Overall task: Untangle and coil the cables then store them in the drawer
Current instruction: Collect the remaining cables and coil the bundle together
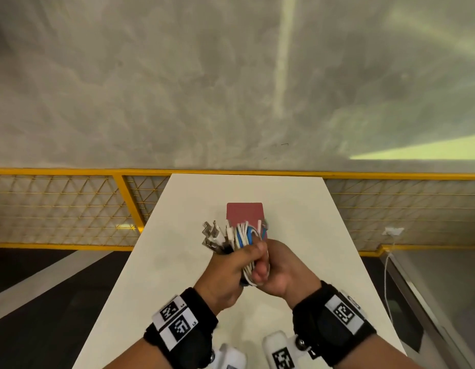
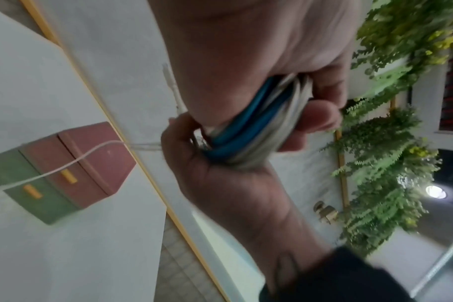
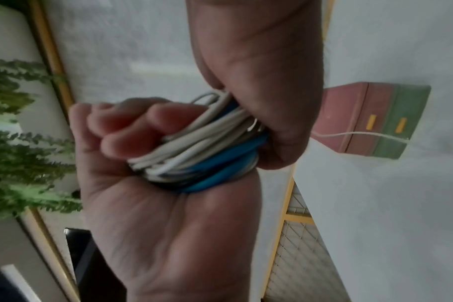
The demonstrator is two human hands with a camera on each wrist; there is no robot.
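Observation:
A coiled bundle of white and blue cables (image 1: pixel 243 237) (image 2: pixel 248 130) (image 3: pixel 202 151) is held above the white table (image 1: pixel 177 249). My left hand (image 1: pixel 231 270) (image 2: pixel 246 51) (image 3: pixel 142 204) grips it, thumb on top, with several metal plugs (image 1: pixel 211 231) sticking out to the upper left. My right hand (image 1: pixel 280 270) (image 2: pixel 233 194) (image 3: pixel 259 61) grips the bundle's other side, fingers curled round it. One loose white strand (image 2: pixel 65 165) (image 3: pixel 362 133) trails from the bundle across the front of the drawer box (image 1: pixel 244 213) (image 2: pixel 85 159) (image 3: pixel 375 118). Its red upper and green lower drawers with yellow handles are shut.
The table is narrow and ends at a yellow mesh railing (image 1: pixel 71 209) just behind the drawer box. A white charger and cord (image 1: pixel 390 235) hang at the right by a grey cabinet. Green plants (image 2: pixel 388 163) hang on the wall.

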